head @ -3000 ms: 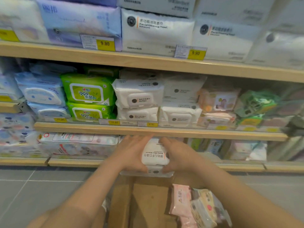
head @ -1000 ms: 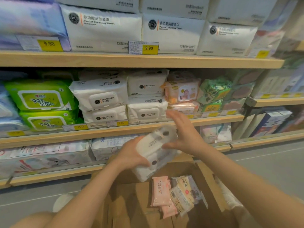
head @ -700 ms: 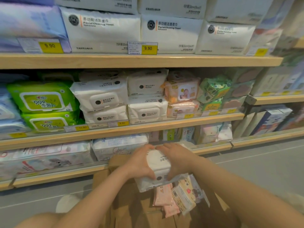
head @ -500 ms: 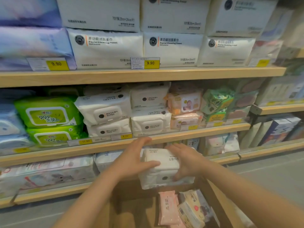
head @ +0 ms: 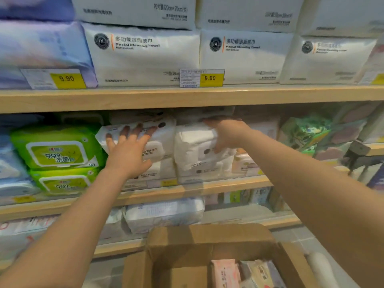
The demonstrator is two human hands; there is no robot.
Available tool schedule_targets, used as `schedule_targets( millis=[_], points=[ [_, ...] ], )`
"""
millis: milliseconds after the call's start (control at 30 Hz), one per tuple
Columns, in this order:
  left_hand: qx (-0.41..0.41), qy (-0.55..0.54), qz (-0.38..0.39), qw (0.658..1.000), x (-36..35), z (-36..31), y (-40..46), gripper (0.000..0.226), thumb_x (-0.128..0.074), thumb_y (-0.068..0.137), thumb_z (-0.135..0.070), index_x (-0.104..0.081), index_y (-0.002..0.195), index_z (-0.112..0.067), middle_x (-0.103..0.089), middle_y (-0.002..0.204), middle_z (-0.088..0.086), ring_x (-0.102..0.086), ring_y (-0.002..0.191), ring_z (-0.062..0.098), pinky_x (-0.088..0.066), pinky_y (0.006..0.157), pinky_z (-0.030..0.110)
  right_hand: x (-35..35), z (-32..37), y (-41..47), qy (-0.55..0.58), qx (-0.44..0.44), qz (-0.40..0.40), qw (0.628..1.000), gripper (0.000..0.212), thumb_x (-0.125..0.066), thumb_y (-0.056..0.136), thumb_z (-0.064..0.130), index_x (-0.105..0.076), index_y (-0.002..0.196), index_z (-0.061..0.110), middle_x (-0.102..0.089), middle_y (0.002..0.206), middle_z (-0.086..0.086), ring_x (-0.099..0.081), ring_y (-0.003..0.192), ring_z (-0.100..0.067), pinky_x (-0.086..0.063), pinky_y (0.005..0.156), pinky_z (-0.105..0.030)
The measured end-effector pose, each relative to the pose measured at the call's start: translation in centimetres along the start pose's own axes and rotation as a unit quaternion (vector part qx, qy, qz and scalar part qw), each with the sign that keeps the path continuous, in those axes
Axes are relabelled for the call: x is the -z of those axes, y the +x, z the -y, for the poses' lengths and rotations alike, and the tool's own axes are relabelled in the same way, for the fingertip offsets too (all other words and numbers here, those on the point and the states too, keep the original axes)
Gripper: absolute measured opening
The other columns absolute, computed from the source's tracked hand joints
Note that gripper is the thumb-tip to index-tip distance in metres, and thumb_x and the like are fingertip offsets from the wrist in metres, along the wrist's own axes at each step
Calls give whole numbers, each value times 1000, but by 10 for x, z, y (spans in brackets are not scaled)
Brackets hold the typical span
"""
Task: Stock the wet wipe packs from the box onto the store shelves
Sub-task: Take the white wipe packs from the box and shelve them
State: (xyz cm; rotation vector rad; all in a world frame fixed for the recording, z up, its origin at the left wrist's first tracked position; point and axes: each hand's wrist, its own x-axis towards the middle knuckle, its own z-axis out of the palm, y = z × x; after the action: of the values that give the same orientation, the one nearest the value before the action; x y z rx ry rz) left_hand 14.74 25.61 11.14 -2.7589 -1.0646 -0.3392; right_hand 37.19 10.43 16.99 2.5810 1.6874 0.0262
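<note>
A white wet wipe pack [head: 193, 146] stands at the front of the middle shelf [head: 207, 189], on top of another white pack. My right hand [head: 228, 134] grips its right side, fingers over the top and thumb on the front. My left hand [head: 128, 154] lies flat with fingers spread against the neighbouring stack of white packs [head: 164, 140] to the left. The open cardboard box [head: 207, 238] sits below on the floor, with a pink pack [head: 225, 273] and a few other small packs inside.
Green wipe packs [head: 56, 148] fill the middle shelf to the left, with green and pastel packs to the right. Large white facial towel packs [head: 141, 57] sit on the upper shelf above yellow price tags. More white packs [head: 164, 213] lie on the lower shelf.
Both hands lifted the white pack from above the box up to the middle shelf. My left hand let go and now presses on the stack to the left.
</note>
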Motion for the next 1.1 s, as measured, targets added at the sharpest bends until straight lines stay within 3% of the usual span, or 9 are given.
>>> schedule_targets(
  millis=[167,233,333,500,633,800,933,1100],
  points=[
    [-4,-1,-20,1000,-3,1,0,95,-62,74,-51,-1,146,-44,-11,157,1,-8,143,32,-9,108,65,-2,1,12,43,-19,50,998,101,-76,77,27,-6,149,39,-43,144,-2,-52,116,-25,-38,72,-29],
    [-3,-8,-35,999,-5,0,-1,95,-63,73,-50,-2,146,-44,-11,158,1,-9,143,32,-9,108,65,-4,1,7,23,-11,26,999,102,-76,76,30,-6,150,36,-40,147,-1,-49,121,-24,-42,82,-33],
    [-4,0,-33,999,-4,0,-2,97,-63,72,-50,-1,146,-44,-11,158,1,-9,143,32,-9,108,65,-12,3,-6,-12,15,-45,999,101,-76,75,35,-10,151,29,-35,150,-2,-41,129,-25,-33,104,-38],
    [-1,18,-49,999,-5,-4,-6,100,-63,71,-56,1,146,-43,-11,157,2,-9,142,33,-9,108,65,-33,4,-22,-41,47,-132,989,98,-70,79,41,-3,150,30,-25,152,-4,-26,138,-28,-20,111,-50],
    [4,23,-49,999,-5,-7,-6,100,-62,70,-57,0,146,-42,-12,157,2,-9,142,33,-9,107,64,-57,27,-22,-76,66,-164,981,98,-61,74,66,0,146,42,-12,157,-5,-9,144,-34,-10,106,-70],
    [5,31,-59,998,-8,-5,-6,102,-64,68,-56,0,146,-42,-15,156,3,-12,142,33,-11,107,65,-46,21,-3,-10,35,-159,987,84,-49,76,73,-13,146,45,-22,156,0,-16,144,-29,-14,109,-66],
    [4,34,-69,997,-10,-5,-5,103,-65,66,-56,-1,146,-42,-17,155,3,-13,141,33,-11,106,65,-48,23,14,4,7,-182,983,75,-48,78,72,-21,143,47,-24,155,6,-17,143,-27,0,109,-67],
    [2,28,-73,997,-10,-3,-5,103,-65,66,-57,0,146,-42,-15,156,2,-12,141,32,-11,107,64,-53,26,23,16,-14,-198,980,73,-51,79,69,-25,142,45,-26,153,5,-16,143,-26,2,109,-66]
  ],
)
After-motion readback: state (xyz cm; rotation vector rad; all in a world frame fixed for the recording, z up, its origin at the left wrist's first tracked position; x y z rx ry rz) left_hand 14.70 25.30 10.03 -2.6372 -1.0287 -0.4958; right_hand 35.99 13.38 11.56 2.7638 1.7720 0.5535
